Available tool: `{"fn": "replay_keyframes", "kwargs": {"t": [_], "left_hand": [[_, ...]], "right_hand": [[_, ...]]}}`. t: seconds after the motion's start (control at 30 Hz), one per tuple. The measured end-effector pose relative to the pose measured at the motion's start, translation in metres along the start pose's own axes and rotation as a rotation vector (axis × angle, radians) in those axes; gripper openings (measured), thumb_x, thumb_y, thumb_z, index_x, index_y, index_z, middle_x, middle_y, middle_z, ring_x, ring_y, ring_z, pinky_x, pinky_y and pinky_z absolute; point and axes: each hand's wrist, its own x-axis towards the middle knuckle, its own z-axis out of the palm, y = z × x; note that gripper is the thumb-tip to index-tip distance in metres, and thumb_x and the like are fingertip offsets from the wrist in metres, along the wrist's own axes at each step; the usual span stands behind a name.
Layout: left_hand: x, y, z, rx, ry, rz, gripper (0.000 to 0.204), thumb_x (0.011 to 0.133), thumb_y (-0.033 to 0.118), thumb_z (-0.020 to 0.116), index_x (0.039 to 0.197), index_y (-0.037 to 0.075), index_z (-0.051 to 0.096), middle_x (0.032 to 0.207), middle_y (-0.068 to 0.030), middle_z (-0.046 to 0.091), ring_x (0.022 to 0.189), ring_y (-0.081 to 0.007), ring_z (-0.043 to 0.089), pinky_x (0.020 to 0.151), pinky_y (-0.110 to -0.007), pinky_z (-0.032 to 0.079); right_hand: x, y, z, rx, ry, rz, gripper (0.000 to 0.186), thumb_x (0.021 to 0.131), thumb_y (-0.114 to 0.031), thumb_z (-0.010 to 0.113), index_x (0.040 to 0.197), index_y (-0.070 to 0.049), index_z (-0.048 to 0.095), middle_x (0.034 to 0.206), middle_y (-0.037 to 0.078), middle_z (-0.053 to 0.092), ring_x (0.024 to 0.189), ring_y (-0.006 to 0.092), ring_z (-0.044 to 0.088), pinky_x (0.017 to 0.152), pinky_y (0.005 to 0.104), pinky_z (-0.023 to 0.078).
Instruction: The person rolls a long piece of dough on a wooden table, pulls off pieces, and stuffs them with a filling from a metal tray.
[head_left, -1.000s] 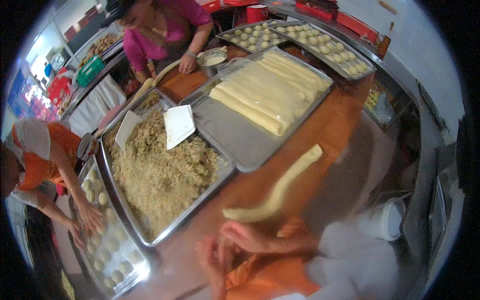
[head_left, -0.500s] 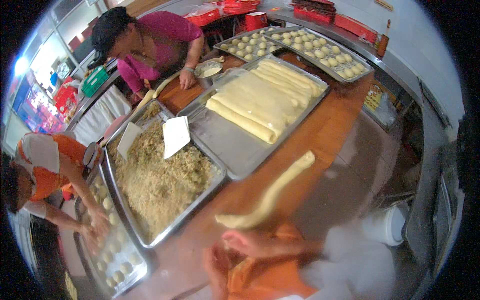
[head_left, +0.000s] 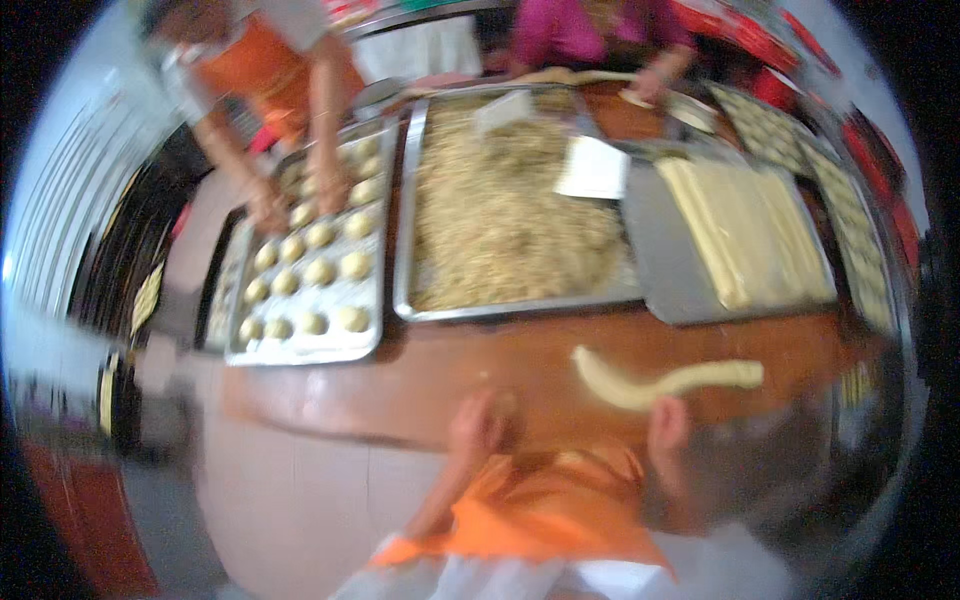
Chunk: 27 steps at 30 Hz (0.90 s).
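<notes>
My left hand (head_left: 478, 425), blurred, is curled at the near edge of the wooden table (head_left: 420, 390), around a small brownish shape that I cannot make out. My right hand (head_left: 668, 428) is apart from it, just below a long curved rope of pale dough (head_left: 705, 375); motion blur hides its fingers. Beyond them are a large tray of crumbly tan mixture (head_left: 510, 230) with a white scraper (head_left: 590, 168) in it, and a tray of long dough rolls (head_left: 698, 228) under plastic.
A co-worker in an orange apron (head_left: 270, 80) reaches into a tray of dough balls (head_left: 355, 265) at the left. Another person in pink (head_left: 555, 35) works at the far side. More trays of dough balls (head_left: 850, 230) line the right end.
The view has swung round, blurring everything. My hands, together before, are now apart, with my right hand further right near the dough rope.
</notes>
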Motion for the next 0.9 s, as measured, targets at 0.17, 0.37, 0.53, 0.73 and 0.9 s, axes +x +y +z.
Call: {"fn": "replay_keyframes", "kwargs": {"t": [0.17, 0.37, 0.53, 0.73, 0.9], "left_hand": [[0.01, 0.009, -0.001, -0.032, 0.109, 0.153, 0.026, 0.074, 0.009, 0.058, 0.099, 0.004, 0.053, 0.08, -0.012, 0.052, 0.068, -0.0284, 0.051, 0.06, -0.036, 0.043], [0.011, -0.002, 0.0, -0.09, 0.064, 0.196, 0.021, 0.078, 0.015, 0.054, 0.097, 0.006, 0.051, 0.081, -0.0105, 0.053, 0.072, -0.0266, 0.052, 0.06, -0.034, 0.044], [-0.002, -0.024, 0.036, -0.055, 0.053, 0.153, 0.018, 0.079, 0.017, 0.051, 0.095, 0.009, 0.051, 0.087, -0.0084, 0.052, 0.075, -0.025, 0.053, 0.06, -0.033, 0.045], [0.004, 0.007, 0.007, -0.073, 0.075, 0.098, 0.027, 0.077, 0.016, 0.052, 0.104, 0.009, 0.05, 0.092, -0.0105, 0.052, 0.081, -0.0271, 0.054, 0.066, -0.034, 0.048], [0.003, 0.003, 0.011, -0.083, 0.128, 0.112, 0.028, 0.078, 0.016, 0.051, 0.106, 0.009, 0.05, 0.096, -0.0117, 0.052, 0.082, -0.0288, 0.055, 0.067, -0.035, 0.048]], "right_hand": [[0.0, -0.007, -0.018, -0.137, -0.142, 0.208, 0.018, 0.085, -0.012, 0.05, 0.097, 0.0, 0.054, 0.096, 0.012, 0.054, 0.089, 0.0238, 0.05, 0.079, 0.0339, 0.042], [-0.005, 0.1, 0.009, 0.111, 0.176, -0.195, 0.018, 0.085, -0.012, 0.049, 0.095, 0.002, 0.054, 0.09, 0.013, 0.056, 0.082, 0.0235, 0.053, 0.075, 0.0336, 0.044], [0.008, 0.019, -0.009, 0.047, -0.02, -0.112, 0.018, 0.085, -0.013, 0.048, 0.094, 0.002, 0.054, 0.089, 0.013, 0.056, 0.08, 0.0228, 0.052, 0.073, 0.033, 0.044], [0.023, 0.007, 0.0, 0.076, -0.085, -0.107, 0.018, 0.085, -0.013, 0.048, 0.094, 0.002, 0.054, 0.087, 0.012, 0.056, 0.077, 0.022, 0.052, 0.071, 0.0322, 0.044], [0.028, 0.002, 0.005, 0.08, -0.116, -0.098, 0.018, 0.086, -0.013, 0.048, 0.093, 0.002, 0.054, 0.085, 0.012, 0.056, 0.075, 0.0214, 0.052, 0.069, 0.0316, 0.044]]}}
